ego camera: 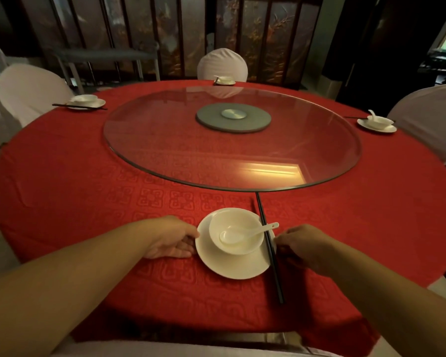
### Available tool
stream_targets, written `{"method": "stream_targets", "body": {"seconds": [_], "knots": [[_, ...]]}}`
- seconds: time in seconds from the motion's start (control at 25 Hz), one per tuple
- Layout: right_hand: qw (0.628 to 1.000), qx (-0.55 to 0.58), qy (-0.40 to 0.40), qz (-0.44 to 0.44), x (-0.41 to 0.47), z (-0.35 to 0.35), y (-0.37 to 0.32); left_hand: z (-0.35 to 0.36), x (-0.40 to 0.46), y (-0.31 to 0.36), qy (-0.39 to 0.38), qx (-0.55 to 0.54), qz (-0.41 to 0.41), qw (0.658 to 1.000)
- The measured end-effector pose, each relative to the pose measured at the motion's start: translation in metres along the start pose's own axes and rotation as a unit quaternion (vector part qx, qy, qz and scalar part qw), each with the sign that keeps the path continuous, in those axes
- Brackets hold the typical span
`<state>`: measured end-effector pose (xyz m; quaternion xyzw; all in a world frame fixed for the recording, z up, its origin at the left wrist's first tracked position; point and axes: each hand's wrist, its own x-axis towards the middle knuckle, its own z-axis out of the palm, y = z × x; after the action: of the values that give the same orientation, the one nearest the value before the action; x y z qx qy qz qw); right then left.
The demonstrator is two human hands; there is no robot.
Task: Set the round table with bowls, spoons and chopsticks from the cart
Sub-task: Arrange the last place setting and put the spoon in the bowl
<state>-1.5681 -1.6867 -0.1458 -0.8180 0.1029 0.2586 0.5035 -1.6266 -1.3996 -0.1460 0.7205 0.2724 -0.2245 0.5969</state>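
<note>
A white plate [232,264] lies near the front edge of the round table [62,189] with its red cloth. On the plate stands a white bowl [236,229] with a white spoon [247,233] lying in it, handle pointing right. Black chopsticks [271,253] lie across the plate's right rim, running from the glass turntable toward me. My left hand [170,238] holds the plate's left rim with curled fingers. My right hand [304,243] touches the plate's right rim beside the chopsticks; its fingers are curled, and their grip is hidden.
A glass turntable [165,140] covers the table's middle. Three other settings lie at the left [86,101], far [224,80] and right [378,123] edges. White-covered chairs [28,91] stand around the table. A dark screen stands behind.
</note>
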Motion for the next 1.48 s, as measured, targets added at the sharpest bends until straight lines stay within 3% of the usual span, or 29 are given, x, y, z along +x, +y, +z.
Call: {"method": "stream_targets", "body": {"seconds": [1.12,1.48], "knots": [[0.999,0.032,0.011,0.01,-0.007,-0.004,-0.002,-0.001,-0.007,0.004,-0.01,0.024,0.01,1.0],[0.998,0.042,0.038,0.016,-0.005,-0.004,0.0,0.008,-0.005,0.005,0.02,0.063,0.024,0.998]]}}
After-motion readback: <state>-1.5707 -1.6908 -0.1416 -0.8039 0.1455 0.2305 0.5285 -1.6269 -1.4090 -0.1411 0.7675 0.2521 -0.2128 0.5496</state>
